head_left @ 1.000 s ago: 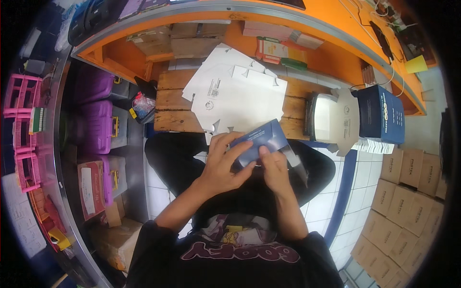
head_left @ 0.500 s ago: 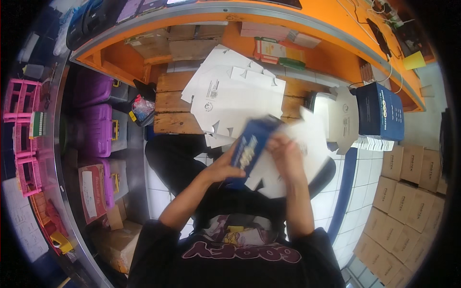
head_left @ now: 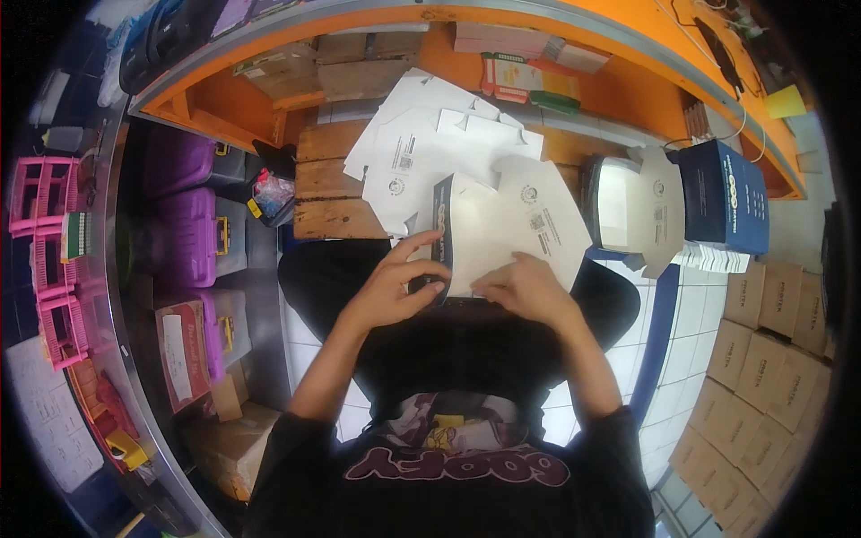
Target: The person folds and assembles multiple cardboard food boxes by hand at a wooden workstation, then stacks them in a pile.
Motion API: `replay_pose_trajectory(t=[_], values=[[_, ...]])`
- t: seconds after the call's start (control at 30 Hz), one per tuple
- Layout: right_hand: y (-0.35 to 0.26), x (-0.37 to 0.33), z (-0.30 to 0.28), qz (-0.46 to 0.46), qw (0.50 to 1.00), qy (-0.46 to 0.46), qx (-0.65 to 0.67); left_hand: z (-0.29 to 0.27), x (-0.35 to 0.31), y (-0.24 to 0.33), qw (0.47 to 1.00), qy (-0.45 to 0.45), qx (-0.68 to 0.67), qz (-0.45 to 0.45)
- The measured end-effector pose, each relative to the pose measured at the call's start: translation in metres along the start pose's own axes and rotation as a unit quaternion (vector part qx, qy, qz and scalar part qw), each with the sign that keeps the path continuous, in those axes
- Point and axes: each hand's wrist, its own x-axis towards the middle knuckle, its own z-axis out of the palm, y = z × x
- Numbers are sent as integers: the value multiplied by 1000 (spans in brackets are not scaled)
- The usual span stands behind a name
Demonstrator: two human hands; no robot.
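Note:
A part-folded cardboard box, white inside and blue outside, lies in front of me with its wide printed flap spread to the right. My left hand grips its blue left wall, fingers on the outside and thumb at the near corner. At the near edge my right hand has its fingers bent together on the cardboard; the fingertips are partly hidden. Flat white box blanks lie overlapping just beyond, on a low wooden table.
To the right stand an open box with a white inside and a blue box on stacked cardboard. Brown cartons are piled farther right. Purple-lidded bins line the left, and an orange desk spans the far side.
The box has turned from its blue outside to its white inside facing up, with the flap opened out to the right. My right hand has come down to the near edge.

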Motion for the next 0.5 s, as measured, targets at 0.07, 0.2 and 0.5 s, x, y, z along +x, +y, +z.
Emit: replay_pose_trajectory(t=[0.07, 0.2, 0.5], values=[[-2, 4, -11, 18, 999, 10, 40, -15, 6, 19, 999, -11, 43, -22], [-3, 7, -22, 35, 996, -11, 81, -16, 14, 31, 997, -16, 61, -53], [-13, 9, -23, 24, 996, 67, 58, 6, 13, 31, 965, 201, 170, -19]])
